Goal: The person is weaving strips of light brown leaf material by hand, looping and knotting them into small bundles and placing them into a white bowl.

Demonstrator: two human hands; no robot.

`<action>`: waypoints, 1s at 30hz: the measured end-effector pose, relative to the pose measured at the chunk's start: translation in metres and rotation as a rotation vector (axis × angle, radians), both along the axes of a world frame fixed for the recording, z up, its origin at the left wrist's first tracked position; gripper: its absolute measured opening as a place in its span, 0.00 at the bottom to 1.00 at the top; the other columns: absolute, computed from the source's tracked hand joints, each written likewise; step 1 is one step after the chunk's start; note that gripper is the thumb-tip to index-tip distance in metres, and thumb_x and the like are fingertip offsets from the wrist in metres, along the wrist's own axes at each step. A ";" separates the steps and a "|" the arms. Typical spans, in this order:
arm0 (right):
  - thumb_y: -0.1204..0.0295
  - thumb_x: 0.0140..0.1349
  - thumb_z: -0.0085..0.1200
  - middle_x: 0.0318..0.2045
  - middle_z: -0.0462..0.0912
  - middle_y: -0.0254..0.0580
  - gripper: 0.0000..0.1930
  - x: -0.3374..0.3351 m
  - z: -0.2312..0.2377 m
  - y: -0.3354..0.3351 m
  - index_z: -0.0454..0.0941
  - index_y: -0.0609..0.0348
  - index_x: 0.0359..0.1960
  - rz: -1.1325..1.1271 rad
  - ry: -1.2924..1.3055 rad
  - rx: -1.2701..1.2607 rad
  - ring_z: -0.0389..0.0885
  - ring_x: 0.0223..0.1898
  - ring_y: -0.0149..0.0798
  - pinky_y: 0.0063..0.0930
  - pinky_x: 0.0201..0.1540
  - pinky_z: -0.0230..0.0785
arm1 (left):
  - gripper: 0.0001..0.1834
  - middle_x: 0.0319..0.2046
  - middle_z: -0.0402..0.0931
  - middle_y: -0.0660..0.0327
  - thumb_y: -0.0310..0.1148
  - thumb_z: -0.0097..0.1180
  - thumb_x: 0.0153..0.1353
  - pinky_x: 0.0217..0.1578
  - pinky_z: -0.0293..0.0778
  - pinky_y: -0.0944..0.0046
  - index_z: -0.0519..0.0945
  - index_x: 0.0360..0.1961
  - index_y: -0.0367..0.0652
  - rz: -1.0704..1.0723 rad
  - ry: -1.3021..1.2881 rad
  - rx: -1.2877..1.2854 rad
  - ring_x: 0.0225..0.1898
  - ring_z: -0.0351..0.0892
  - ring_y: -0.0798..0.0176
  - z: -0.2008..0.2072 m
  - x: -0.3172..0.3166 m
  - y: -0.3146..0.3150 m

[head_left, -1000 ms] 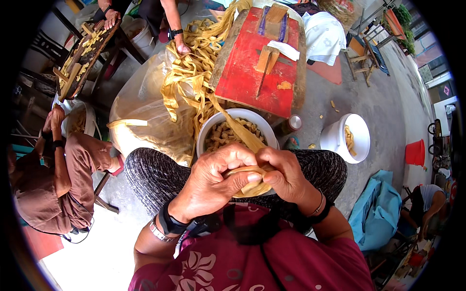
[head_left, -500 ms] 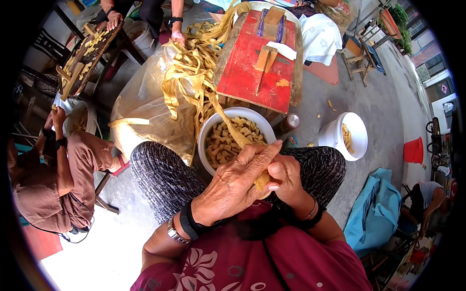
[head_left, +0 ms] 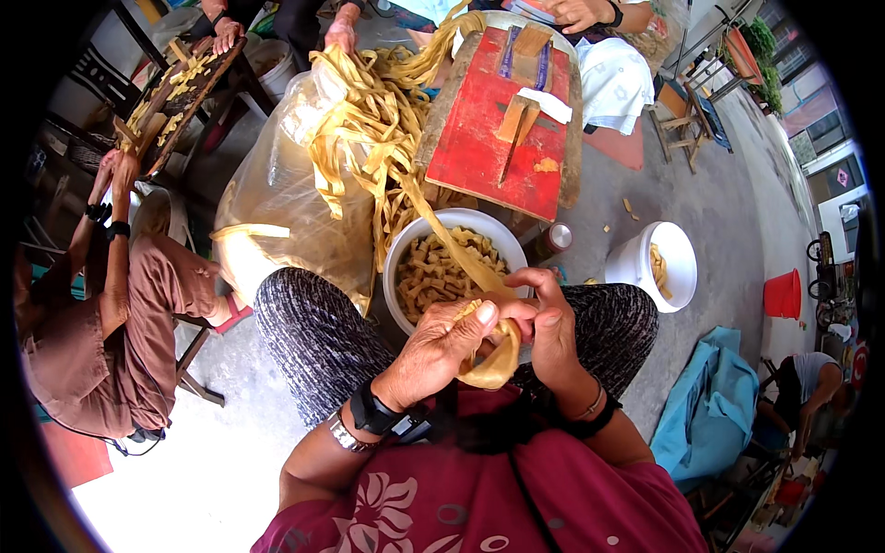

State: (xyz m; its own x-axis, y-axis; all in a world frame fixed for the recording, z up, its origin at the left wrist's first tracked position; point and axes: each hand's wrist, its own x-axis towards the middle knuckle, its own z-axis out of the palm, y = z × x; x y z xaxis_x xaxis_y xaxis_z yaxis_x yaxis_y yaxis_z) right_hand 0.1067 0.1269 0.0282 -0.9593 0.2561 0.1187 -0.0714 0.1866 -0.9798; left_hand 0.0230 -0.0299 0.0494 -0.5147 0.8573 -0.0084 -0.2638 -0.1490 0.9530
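Note:
A long, flat yellow strip (head_left: 454, 247), soft like tofu skin, runs from the heap of strips (head_left: 355, 138) over a white bowl (head_left: 391, 297) and into my hands. My left hand (head_left: 441, 346) pinches its near part between thumb and fingers, and a loop of it hangs below. My right hand (head_left: 551, 336) is close beside, fingers curled on the strip where it meets the loop; its fingertips are partly hidden. Short, folded or knotted yellow pieces (head_left: 433, 276) fill the bowl between my knees.
A red board (head_left: 470, 111) with wooden blocks (head_left: 518, 120) stands ahead. A clear plastic bag (head_left: 277, 194) lies left of the bowl, a capped bottle (head_left: 557, 238) right. Farther right are a white bucket (head_left: 629, 265) and blue cloth (head_left: 705, 405). Co-workers sit left and across.
My hands, pressed together over the strip before, have moved apart, showing a loop between them. The left co-worker's hands have risen to the board there. Another person's hand has appeared beyond the red board.

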 end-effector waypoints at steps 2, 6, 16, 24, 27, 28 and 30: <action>0.45 0.67 0.34 0.19 0.71 0.32 0.30 0.002 -0.001 0.003 0.67 0.66 0.44 -0.015 0.039 -0.007 0.66 0.21 0.25 0.21 0.24 0.60 | 0.26 0.33 0.75 0.55 0.47 0.38 0.69 0.34 0.77 0.62 0.76 0.45 0.32 -0.012 -0.286 0.078 0.28 0.74 0.64 0.001 -0.001 -0.001; 0.47 0.67 0.36 0.19 0.70 0.31 0.26 0.017 -0.006 0.020 0.70 0.62 0.35 -0.048 0.000 0.058 0.65 0.20 0.23 0.18 0.22 0.57 | 0.27 0.35 0.73 0.51 0.46 0.41 0.68 0.34 0.79 0.50 0.76 0.40 0.27 0.005 -0.506 0.173 0.27 0.72 0.60 0.002 -0.001 -0.004; 0.61 0.67 0.45 0.28 0.76 0.34 0.14 0.007 0.007 0.008 0.69 0.61 0.42 0.250 -0.236 -0.107 0.72 0.26 0.23 0.15 0.24 0.67 | 0.27 0.30 0.74 0.54 0.46 0.38 0.69 0.31 0.77 0.58 0.77 0.36 0.27 0.093 -0.313 0.098 0.24 0.72 0.64 0.007 -0.019 -0.015; 0.66 0.65 0.48 0.23 0.76 0.44 0.12 -0.001 0.023 -0.008 0.72 0.66 0.32 0.309 -0.039 0.022 0.72 0.22 0.36 0.26 0.27 0.65 | 0.27 0.28 0.75 0.52 0.46 0.39 0.68 0.26 0.76 0.61 0.78 0.34 0.29 0.094 -0.397 0.143 0.19 0.69 0.64 0.003 -0.007 -0.014; 0.66 0.65 0.49 0.21 0.74 0.45 0.13 0.009 0.031 0.008 0.74 0.66 0.31 0.385 -0.110 0.180 0.72 0.21 0.37 0.29 0.24 0.62 | 0.27 0.28 0.74 0.53 0.46 0.38 0.69 0.25 0.76 0.60 0.78 0.33 0.29 0.133 -0.453 0.160 0.18 0.67 0.64 0.009 -0.007 -0.016; 0.66 0.65 0.49 0.20 0.73 0.45 0.13 0.012 0.033 0.011 0.74 0.66 0.30 0.375 -0.129 0.189 0.72 0.20 0.38 0.29 0.24 0.62 | 0.27 0.28 0.74 0.53 0.46 0.38 0.69 0.24 0.76 0.59 0.78 0.33 0.29 0.128 -0.481 0.164 0.19 0.68 0.64 0.006 -0.007 -0.017; 0.67 0.64 0.50 0.19 0.71 0.46 0.13 0.020 0.034 0.013 0.74 0.65 0.29 0.350 -0.164 0.203 0.72 0.19 0.41 0.31 0.23 0.61 | 0.27 0.29 0.74 0.53 0.46 0.38 0.69 0.24 0.75 0.59 0.78 0.34 0.29 0.096 -0.478 0.157 0.19 0.67 0.64 0.007 -0.006 -0.017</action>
